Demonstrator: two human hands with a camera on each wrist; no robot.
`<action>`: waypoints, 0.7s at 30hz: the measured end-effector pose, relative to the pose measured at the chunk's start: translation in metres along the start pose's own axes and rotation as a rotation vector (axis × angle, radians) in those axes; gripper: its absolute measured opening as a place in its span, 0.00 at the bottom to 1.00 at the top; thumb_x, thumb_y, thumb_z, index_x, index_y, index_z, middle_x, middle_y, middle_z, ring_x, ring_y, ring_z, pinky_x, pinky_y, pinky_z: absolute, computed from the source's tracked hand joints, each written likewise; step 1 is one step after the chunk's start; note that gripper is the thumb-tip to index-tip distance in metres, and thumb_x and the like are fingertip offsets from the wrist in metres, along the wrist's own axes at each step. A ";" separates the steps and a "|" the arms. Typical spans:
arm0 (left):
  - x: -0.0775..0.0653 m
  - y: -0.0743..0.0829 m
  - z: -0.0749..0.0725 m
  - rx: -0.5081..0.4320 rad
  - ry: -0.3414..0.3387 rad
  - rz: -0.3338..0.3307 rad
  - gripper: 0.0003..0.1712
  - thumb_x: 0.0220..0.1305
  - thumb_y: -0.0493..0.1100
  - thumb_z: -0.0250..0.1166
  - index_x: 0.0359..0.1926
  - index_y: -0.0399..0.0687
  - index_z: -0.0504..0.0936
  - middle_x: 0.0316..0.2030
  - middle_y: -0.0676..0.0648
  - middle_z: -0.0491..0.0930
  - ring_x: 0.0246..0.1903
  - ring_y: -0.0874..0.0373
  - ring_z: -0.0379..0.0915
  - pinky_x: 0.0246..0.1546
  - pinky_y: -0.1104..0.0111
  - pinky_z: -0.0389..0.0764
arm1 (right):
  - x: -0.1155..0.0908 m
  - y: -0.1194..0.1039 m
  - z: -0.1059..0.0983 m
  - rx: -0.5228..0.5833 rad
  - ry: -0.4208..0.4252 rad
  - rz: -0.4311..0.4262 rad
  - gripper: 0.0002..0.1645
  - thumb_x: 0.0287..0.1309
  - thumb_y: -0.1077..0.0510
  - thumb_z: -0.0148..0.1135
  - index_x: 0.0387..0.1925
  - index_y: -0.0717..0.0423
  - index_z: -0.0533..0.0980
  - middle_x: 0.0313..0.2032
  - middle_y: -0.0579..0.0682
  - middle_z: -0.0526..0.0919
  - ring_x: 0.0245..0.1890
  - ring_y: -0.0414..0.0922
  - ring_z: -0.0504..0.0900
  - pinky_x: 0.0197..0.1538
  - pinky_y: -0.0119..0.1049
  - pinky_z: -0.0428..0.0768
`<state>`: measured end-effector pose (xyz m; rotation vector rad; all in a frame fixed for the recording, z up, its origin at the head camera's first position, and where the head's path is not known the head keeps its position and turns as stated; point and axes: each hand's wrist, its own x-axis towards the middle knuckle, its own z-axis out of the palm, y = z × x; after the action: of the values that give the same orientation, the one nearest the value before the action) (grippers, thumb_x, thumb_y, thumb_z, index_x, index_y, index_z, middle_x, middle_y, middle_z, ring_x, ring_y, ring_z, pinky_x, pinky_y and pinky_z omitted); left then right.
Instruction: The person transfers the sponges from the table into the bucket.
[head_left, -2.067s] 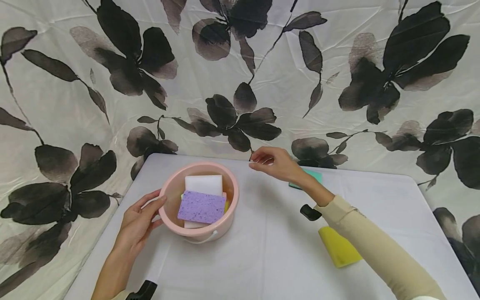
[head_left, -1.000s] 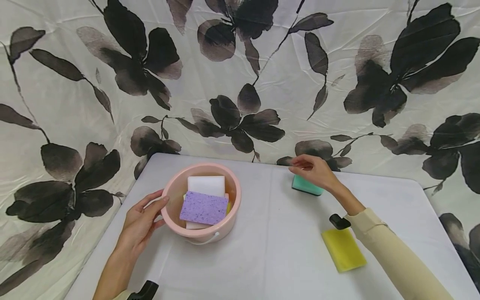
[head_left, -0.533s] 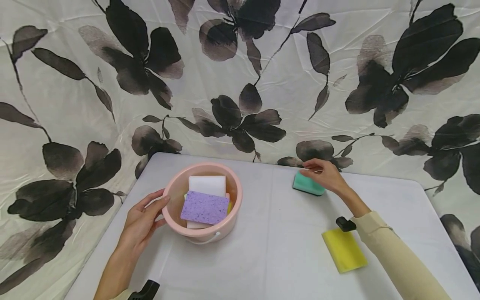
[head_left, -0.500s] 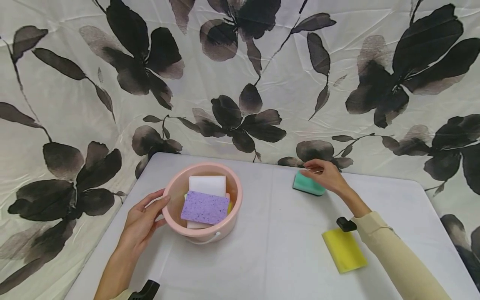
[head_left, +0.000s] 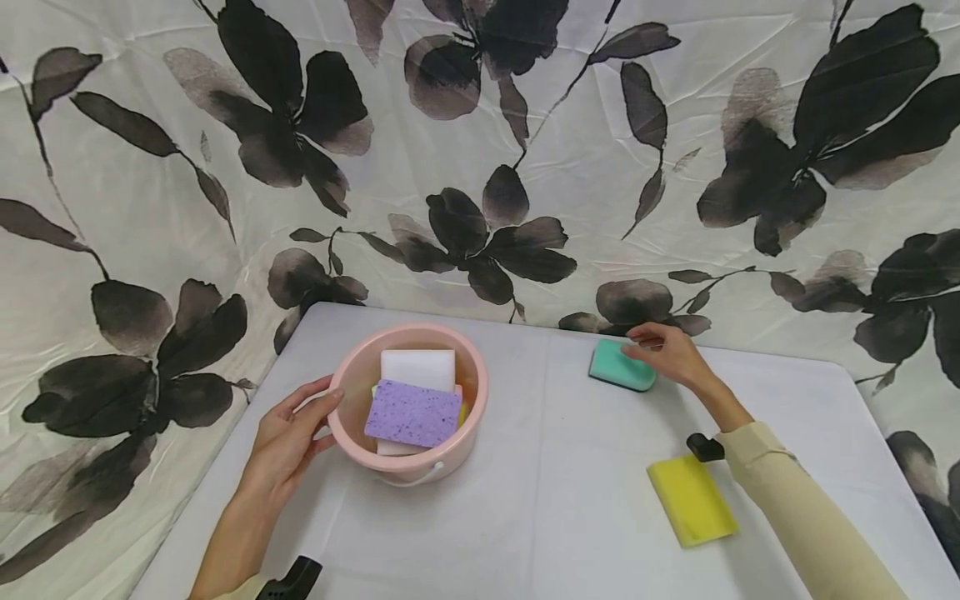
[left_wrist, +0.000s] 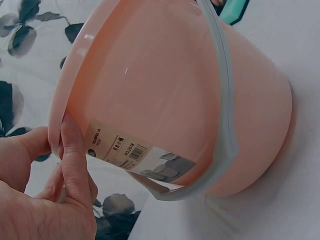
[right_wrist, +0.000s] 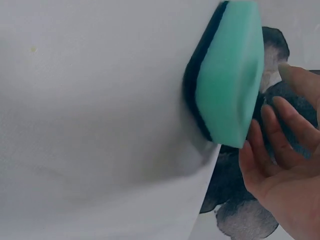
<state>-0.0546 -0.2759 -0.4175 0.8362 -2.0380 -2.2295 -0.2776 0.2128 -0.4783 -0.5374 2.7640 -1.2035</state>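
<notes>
My left hand (head_left: 288, 442) pinches the rim of a pink bucket (head_left: 459, 458) at its left side; the left wrist view shows thumb and fingers on either side of that rim. Inside the bucket lie a speckled purple sponge (head_left: 415, 413), a white block sponge (head_left: 418, 369) behind it and other pieces mostly hidden beneath. At the back right, my right hand (head_left: 670, 357) hovers at a green sponge (head_left: 615, 365) with a dark scouring layer underneath. Up close, the right hand's (right_wrist: 285, 150) loosely bent fingers spread beside the sponge's edge, not curled round it.
A flat yellow cloth-like piece (head_left: 692, 500) lies on the white table (head_left: 585, 533) under the right forearm's inner side. The bucket's pale handle (left_wrist: 227, 115) hangs down its front. Floral fabric (head_left: 480, 125) rises behind the table's back edge.
My right hand has gone from beside the bucket, rightward, to the green sponge, drifting past its top to its right side. My left hand keeps its place on the rim.
</notes>
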 end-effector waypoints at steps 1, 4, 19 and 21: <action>0.000 0.000 0.000 0.002 0.000 0.000 0.41 0.49 0.58 0.72 0.64 0.54 0.69 0.46 0.55 0.78 0.39 0.64 0.77 0.39 0.70 0.83 | 0.000 0.002 0.000 -0.009 0.000 -0.007 0.25 0.58 0.52 0.66 0.51 0.64 0.75 0.49 0.62 0.79 0.49 0.56 0.77 0.53 0.50 0.76; 0.000 0.000 0.000 0.007 0.001 0.001 0.42 0.49 0.58 0.72 0.64 0.54 0.68 0.47 0.54 0.77 0.40 0.64 0.77 0.39 0.70 0.82 | 0.000 0.007 0.001 -0.038 -0.003 -0.039 0.23 0.56 0.54 0.67 0.49 0.66 0.76 0.46 0.62 0.80 0.47 0.57 0.78 0.52 0.50 0.76; 0.000 0.001 0.000 -0.009 -0.014 0.010 0.40 0.51 0.57 0.71 0.64 0.54 0.68 0.48 0.55 0.76 0.40 0.65 0.77 0.39 0.71 0.83 | -0.002 0.007 -0.008 -0.065 -0.162 -0.057 0.22 0.58 0.54 0.66 0.47 0.64 0.72 0.50 0.65 0.77 0.52 0.61 0.75 0.56 0.56 0.73; 0.000 0.000 0.000 -0.007 -0.009 0.012 0.41 0.50 0.57 0.71 0.64 0.53 0.68 0.48 0.54 0.76 0.40 0.65 0.77 0.39 0.71 0.83 | -0.003 0.002 -0.011 -0.071 -0.181 -0.063 0.21 0.57 0.55 0.66 0.47 0.64 0.73 0.51 0.65 0.77 0.52 0.61 0.76 0.55 0.56 0.74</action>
<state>-0.0545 -0.2755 -0.4171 0.8131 -2.0325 -2.2374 -0.2779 0.2222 -0.4723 -0.7080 2.6628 -1.0166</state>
